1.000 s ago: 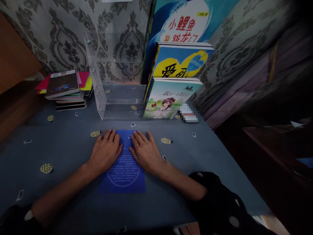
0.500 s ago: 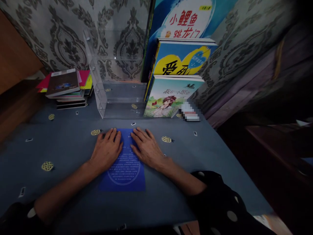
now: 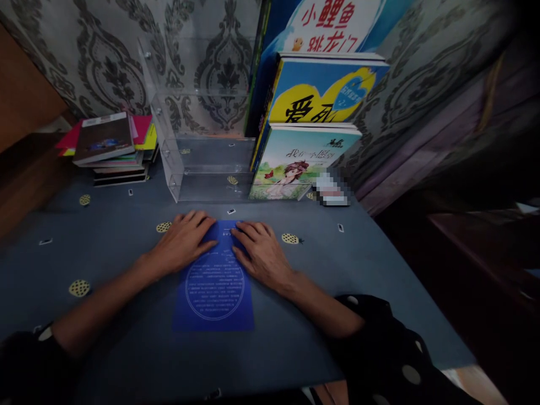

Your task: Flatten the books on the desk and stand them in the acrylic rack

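Observation:
A blue printed sheet [image 3: 215,298] lies flat on the dark grey-blue tablecloth, its pale text inside a ring and upside down to me. My left hand [image 3: 185,239] rests at the far left edge of the sheet, fingers stretched out and partly over its corner. Across from it, my right hand [image 3: 262,250] covers the far right edge, palm down with fingers extended. Between the two hands a strip of the sheet shows. Parts of both long edges are hidden under the hands.
Behind the sheet stands a clear acrylic rack [image 3: 202,188], with upright books [image 3: 299,163] in its right half. A stack of books [image 3: 107,140] lies at the back left. A blurred-out small item [image 3: 333,190] sits right of the rack. The tablecloth [image 3: 337,264] bears pineapple prints.
My left hand has turned so its fingers point more to the right along the far left corner. The right hand has shifted slightly. The view has moved a little.

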Motion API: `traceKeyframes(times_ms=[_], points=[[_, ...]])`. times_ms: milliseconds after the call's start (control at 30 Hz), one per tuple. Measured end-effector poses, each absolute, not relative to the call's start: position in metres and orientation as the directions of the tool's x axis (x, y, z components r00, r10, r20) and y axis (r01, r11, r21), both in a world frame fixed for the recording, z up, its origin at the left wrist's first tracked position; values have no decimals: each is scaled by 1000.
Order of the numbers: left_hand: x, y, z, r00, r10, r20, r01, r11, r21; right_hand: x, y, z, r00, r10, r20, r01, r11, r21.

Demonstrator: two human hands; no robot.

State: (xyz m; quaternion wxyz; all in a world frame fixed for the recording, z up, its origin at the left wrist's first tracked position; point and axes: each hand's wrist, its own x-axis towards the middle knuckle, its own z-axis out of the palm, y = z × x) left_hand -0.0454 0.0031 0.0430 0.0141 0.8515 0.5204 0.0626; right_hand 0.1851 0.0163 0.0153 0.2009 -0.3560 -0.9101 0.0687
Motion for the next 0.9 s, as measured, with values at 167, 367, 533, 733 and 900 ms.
traceKeyframes(times_ms=[167, 367, 533, 733, 900], points=[[-53, 35, 48, 416, 909, 5, 885, -406, 228, 186, 17, 15, -667, 677, 311, 620, 736, -272], [-57, 54, 47, 439, 896, -66, 860, -398, 318, 188, 18, 14, -664, 671, 329, 604, 741, -293], [-59, 57, 48, 427, 902, -61, 785, -337, 520, 188, 19, 11, -659, 674, 334, 593, 739, -320], [-52, 56, 45, 342, 937, 67, 839, -336, 428, 188, 19, 10, -656, 670, 347, 586, 742, -326], [-52, 53, 37, 383, 902, 198, 818, -430, 381, 189, 18, 14, -674, 662, 329, 580, 749, -320]])
